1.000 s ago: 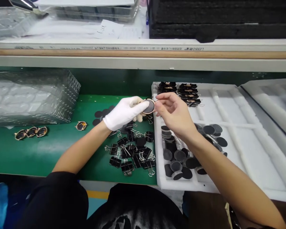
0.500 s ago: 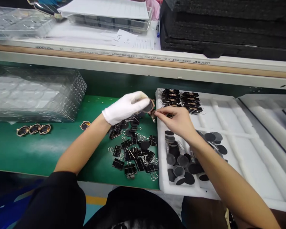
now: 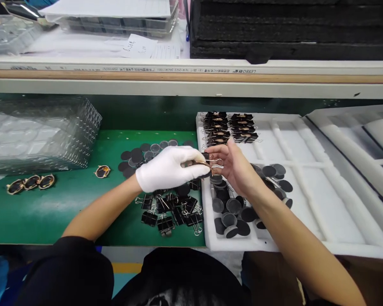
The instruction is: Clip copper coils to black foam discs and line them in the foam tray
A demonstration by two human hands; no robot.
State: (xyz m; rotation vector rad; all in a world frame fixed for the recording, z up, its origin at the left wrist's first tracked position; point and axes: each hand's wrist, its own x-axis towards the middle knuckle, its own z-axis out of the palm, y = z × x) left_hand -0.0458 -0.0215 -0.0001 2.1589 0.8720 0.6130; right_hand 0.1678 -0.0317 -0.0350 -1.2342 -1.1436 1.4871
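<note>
The left hand, in a white glove, is closed with its fingers pinched on a small round piece with a copper-coloured rim, held edge-on just above the boundary between the green worktop and a white foam tray. The bare right hand meets it from the other side, fingers curled and closed on a binder clip whose wire handles show against the palm; the clip touches the round piece, though whether its mouth already bites the rim cannot be told. Directly below the two hands lies a loose heap of black binder clips on the worktop, and just behind the gloved hand a scatter of dark round discs lies flat on the green surface. In the near left part of the foam tray, under the right wrist, sits a pile of dark round pads, some stacked, with more spread to the right. At the far left corner of the tray stand two neat rows of clipped pieces. Farther left on the worktop lies a single copper-rimmed piece, then a row of three alike, near a stack of clear plastic blister trays. Above runs a shelf carrying papers and black foam blocks.
</note>
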